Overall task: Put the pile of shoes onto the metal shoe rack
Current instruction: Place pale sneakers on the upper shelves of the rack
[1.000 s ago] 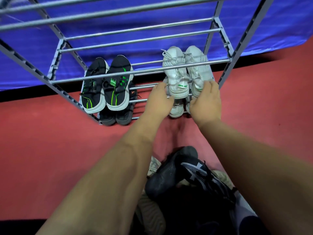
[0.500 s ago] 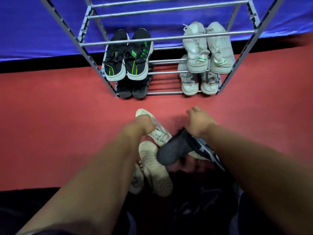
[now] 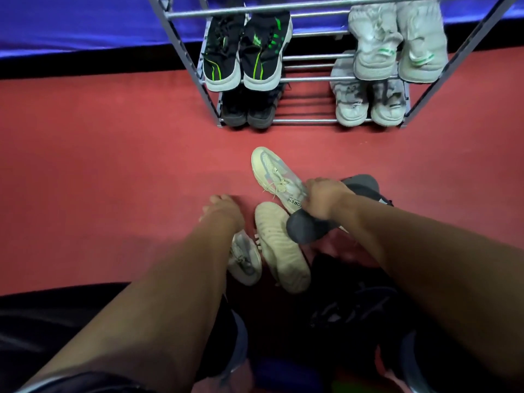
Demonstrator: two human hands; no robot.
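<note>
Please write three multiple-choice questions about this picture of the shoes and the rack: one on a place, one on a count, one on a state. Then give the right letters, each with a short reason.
1. Where is the black pair with green stripes?
A. On the metal rack, left side, above the lowest tier
B. On the lowest tier, right side
C. Off the rack, among the pile

2. How many pairs show on the rack?
A. Two
B. Four
C. Six

3. How does the pale lettered shoe lie?
A. On the upper tier
B. Hanging from a bar
C. On the red floor, toe toward the rack

Answers:
1 A: it sits at the left, over the plain black pair.
2 B: two dark pairs at the left, two pale pairs at the right.
3 C: its heel is by the right hand.
</note>
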